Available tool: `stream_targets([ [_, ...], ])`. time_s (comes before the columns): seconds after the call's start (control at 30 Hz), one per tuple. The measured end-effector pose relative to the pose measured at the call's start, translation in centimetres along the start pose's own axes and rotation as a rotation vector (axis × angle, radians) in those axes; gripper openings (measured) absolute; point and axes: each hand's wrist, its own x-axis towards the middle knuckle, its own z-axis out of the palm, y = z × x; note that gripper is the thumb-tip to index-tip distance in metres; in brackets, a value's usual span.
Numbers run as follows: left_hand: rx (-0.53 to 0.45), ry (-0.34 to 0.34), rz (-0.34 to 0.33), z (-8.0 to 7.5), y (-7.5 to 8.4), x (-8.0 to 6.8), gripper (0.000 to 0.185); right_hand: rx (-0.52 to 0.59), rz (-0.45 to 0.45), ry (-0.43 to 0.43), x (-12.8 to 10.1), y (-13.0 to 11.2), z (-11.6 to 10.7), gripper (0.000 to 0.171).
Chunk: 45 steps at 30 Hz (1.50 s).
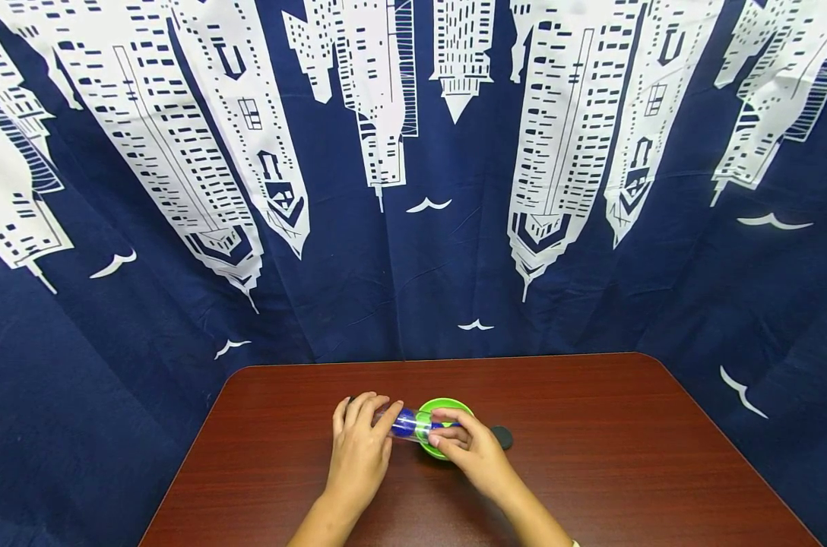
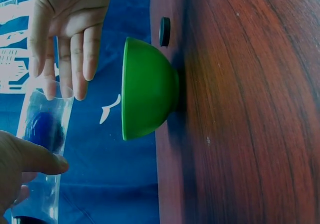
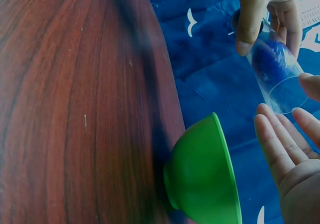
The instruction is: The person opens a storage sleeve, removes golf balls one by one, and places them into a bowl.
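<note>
My left hand (image 1: 360,452) grips a clear plastic tube (image 2: 46,194), thumb on one side and fingers round the other. Inside lies something blue and rounded, like a ball (image 2: 44,130). A black cap (image 2: 29,220) closes the tube's end by the left hand. At the open end, my right hand (image 1: 480,460) has its fingers extended, palm up, with fingertips right at the rim; its thumb overlaps the tube's edge in the right wrist view. The tube is tilted above a green bowl (image 3: 202,171), which stands upright on the table; the bowl's inside is largely hidden by tube and hand.
A black round lid (image 1: 502,437) lies flat on the brown wooden table (image 1: 591,425), just right of the bowl. Behind the table hangs a dark blue curtain (image 1: 454,258) printed with white buildings and birds.
</note>
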Motion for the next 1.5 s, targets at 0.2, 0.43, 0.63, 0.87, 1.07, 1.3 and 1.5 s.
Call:
stream_targets([
  [0.2, 0.004, -0.015, -0.015, 0.1, 0.0, -0.1, 0.069, -0.008, 0.021, 0.012, 0.0, 0.2, 0.0, 0.045],
  [0.43, -0.005, -0.004, -0.029, 0.1, 0.0, -0.2, 0.066, -0.010, -0.024, 0.003, 0.1, 0.5, 0.0, 0.044],
  [0.63, -0.026, 0.010, -0.044, 0.4, 0.0, -0.4, 0.064, 0.001, -0.005, 0.013, 0.1, 0.3, 0.0, 0.044],
  [0.87, -0.030, 0.023, -0.062, 0.8, -0.1, -0.7, 0.062, 0.001, 0.005, 0.014, 0.2, 0.0, -0.1, 0.046],
  [1.07, -0.062, 0.023, -0.100, 1.1, -0.1, -0.9, 0.060, -0.001, -0.023, 0.020, 0.3, -0.2, -0.2, 0.049],
  [1.3, -0.126, -0.002, -0.164, 1.3, -0.2, -1.1, 0.060, -0.078, -0.055, 0.092, 0.6, -0.6, -0.5, 0.045],
  [1.5, -0.165, -0.024, -0.226, 1.4, -0.4, -1.2, 0.061, -0.136, -0.069, 0.132, 0.9, -0.8, -1.1, 0.041],
])
